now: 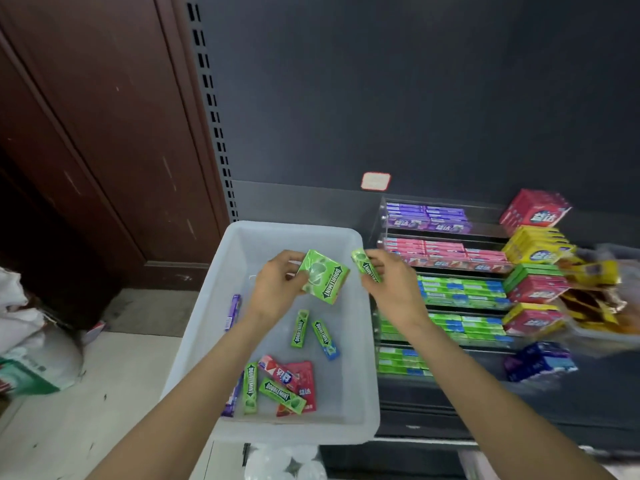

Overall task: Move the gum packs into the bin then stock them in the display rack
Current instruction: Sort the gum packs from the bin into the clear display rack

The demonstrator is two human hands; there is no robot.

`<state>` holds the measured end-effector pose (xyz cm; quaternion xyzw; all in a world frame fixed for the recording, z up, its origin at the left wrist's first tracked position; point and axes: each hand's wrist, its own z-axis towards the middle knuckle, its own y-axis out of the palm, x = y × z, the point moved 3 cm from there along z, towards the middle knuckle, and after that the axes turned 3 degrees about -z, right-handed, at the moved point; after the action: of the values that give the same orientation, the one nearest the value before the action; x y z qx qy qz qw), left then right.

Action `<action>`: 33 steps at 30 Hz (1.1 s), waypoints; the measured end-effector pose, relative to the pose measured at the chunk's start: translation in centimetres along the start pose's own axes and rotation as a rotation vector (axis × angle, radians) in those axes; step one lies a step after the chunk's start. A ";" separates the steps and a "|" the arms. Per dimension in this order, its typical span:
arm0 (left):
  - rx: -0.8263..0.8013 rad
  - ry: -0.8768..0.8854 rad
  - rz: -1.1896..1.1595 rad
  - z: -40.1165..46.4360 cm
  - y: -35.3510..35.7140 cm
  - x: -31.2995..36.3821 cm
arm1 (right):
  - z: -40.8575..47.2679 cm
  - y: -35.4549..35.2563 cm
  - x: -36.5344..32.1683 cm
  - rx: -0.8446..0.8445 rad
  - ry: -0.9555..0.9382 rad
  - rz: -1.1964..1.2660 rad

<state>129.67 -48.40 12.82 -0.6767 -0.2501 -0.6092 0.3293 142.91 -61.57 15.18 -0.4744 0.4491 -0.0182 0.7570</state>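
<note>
A white translucent bin (242,258) holds loose gum packs: green Doublemint sticks (300,328), red packs (300,379) and purple ones (232,311), lying flat at mixed angles. Above it, a green Doublemint box (325,277) and a single green stick (366,265) are held tilted. Just right, the tiered clear display rack (446,268) carries purple, pink and green rows.
</note>
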 end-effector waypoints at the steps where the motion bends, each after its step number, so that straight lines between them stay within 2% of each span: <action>1: -0.013 0.016 -0.030 -0.2 1.3 0.9 | -0.4 -1.4 0.6 0.015 0.000 0.012; 4: -0.060 0.034 -0.129 -1.1 6.3 3.4 | -1.7 -5.8 3.7 0.035 0.053 0.074; 7: -0.137 0.027 -0.185 -2.3 12.4 5.1 | -3.1 -10.6 7.1 0.058 0.128 0.255; 12: -0.200 0.080 -0.004 -4.7 22.6 7.2 | -5.8 -18.0 14.4 0.081 0.216 0.281; 18: -0.274 -0.019 -0.099 -7.2 31.8 7.2 | -7.0 -23.1 21.4 0.037 0.183 0.409; 19: -0.266 -0.027 -0.066 -7.5 32.7 7.0 | -7.1 -23.6 22.2 0.036 0.179 0.414; 23: -0.279 0.085 0.315 -8.0 34.8 7.0 | -7.1 -24.7 24.2 -0.007 0.133 0.369; 28: -0.279 0.213 0.413 -8.2 36.1 8.2 | -6.6 -25.1 24.3 -0.098 0.005 0.225; 30: -0.258 0.223 0.415 -8.0 36.3 8.2 | -6.4 -25.2 24.3 -0.074 -0.026 0.198; 33: -0.131 0.190 0.404 -7.6 35.9 7.4 | -6.0 -25.9 24.7 0.016 -0.027 0.212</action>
<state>152.20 -78.19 15.43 -0.6724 -0.0373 -0.6071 0.4218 163.77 -91.27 16.93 -0.4185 0.4864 0.0646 0.7642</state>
